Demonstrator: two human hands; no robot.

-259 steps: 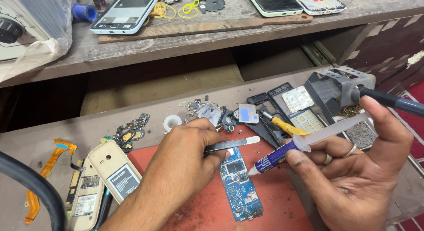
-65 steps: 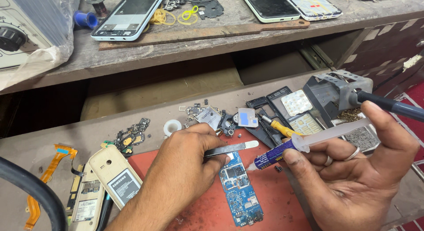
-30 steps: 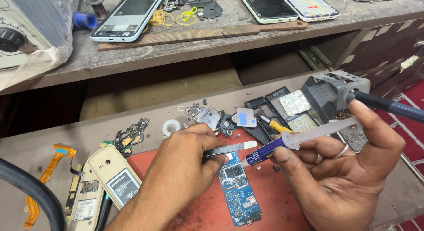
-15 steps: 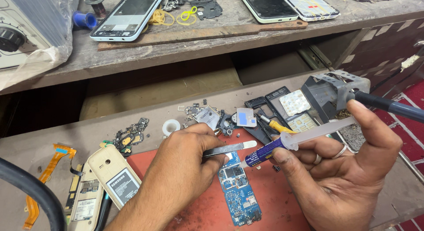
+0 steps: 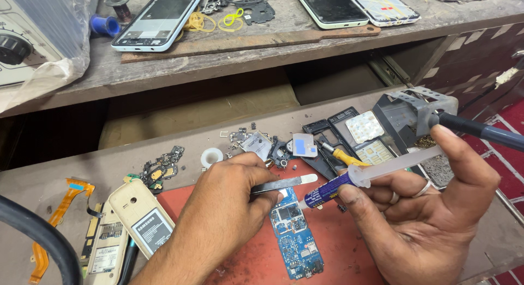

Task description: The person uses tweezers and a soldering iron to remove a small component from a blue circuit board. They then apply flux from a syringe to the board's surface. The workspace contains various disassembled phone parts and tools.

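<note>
**Syringe tip brought to the board**

A blue circuit board (image 5: 296, 242) lies flat on the red mat (image 5: 349, 252), on the tabletop (image 5: 71, 170) just below both hands. The left hand (image 5: 218, 208) is closed on steel tweezers (image 5: 284, 184), whose tips point right, above the board's upper end. The right hand (image 5: 431, 219) is clamped on a clear syringe (image 5: 360, 178) with a blue label; its thumb is raised behind the plunger and its nozzle is aimed down-left, close over the board's top edge. Whether the nozzle touches the board cannot be told.

The board is judged light, thin, stiff and fragile; it is best taken by its bare edges, never across the small components. The syringe is light and smooth-walled, so a grip around the barrel near the flange seems soundest.

Against the frame half a second back, the hands and tools are hardly shifted. Compared with the oldest frame, the syringe is drawn left and nearer to the tweezers. A soldering iron (image 5: 480, 131) rests in its grey stand (image 5: 420, 108) behind the right hand.
</note>
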